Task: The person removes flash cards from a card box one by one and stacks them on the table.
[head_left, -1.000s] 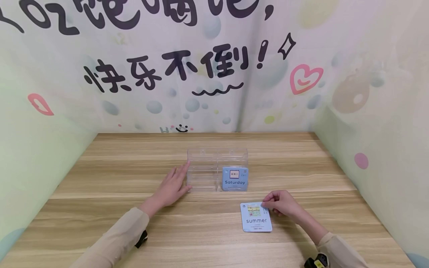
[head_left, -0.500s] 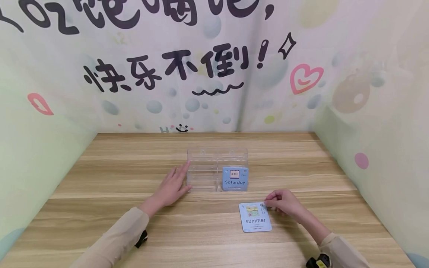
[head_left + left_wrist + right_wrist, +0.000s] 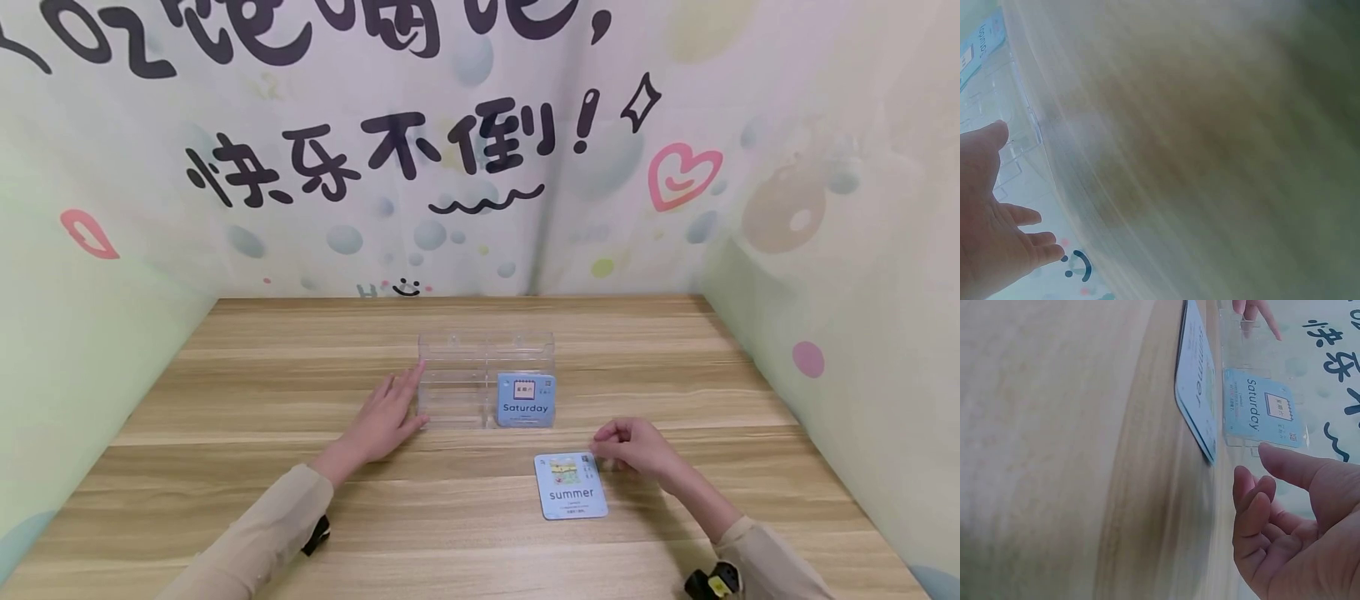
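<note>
A clear plastic card holder (image 3: 453, 400) stands mid-table, with a blue "Saturday" card (image 3: 527, 402) in its lower right compartment. My left hand (image 3: 382, 421) rests against the holder's left side, fingers spread and fairly straight. In front of the holder lies a light blue "summer" card (image 3: 572, 487), flat on the table; the right wrist view shows more than one layer at the edge of this card stack (image 3: 1197, 394). Just beyond its upper right corner is my right hand (image 3: 633, 446), fingers loosely curled. The right wrist view shows a gap between thumb and fingers, with nothing held.
The wood-grain table (image 3: 300, 350) reaches back to a white printed curtain (image 3: 337, 242). Pale side walls flank it. The holder's upper compartments and lower left compartment show no cards.
My right hand has let go of the "summer" card and drawn slightly up and away from its corner. The card shifted a little left. My left hand stays against the holder.
</note>
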A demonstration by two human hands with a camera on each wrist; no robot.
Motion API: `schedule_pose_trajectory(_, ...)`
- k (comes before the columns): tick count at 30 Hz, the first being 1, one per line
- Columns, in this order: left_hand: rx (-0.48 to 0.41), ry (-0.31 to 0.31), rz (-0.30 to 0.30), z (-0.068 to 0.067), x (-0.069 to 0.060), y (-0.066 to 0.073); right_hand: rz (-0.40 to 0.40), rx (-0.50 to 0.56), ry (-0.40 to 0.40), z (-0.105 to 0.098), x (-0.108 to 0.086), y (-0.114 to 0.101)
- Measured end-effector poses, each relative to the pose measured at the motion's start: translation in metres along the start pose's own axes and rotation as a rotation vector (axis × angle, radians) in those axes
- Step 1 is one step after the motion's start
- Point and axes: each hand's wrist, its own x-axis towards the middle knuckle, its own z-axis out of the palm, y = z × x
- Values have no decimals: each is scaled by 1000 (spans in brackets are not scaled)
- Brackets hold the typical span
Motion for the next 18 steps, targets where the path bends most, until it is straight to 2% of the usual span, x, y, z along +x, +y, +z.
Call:
schedule_pose_trajectory(7,2,1,-6,-1,0,1,-34,-19,3,-2,0,-12)
schedule_pose_trajectory(18,-9,0,-9,-2,-1,2,-55,-27,30,-2,8,-18)
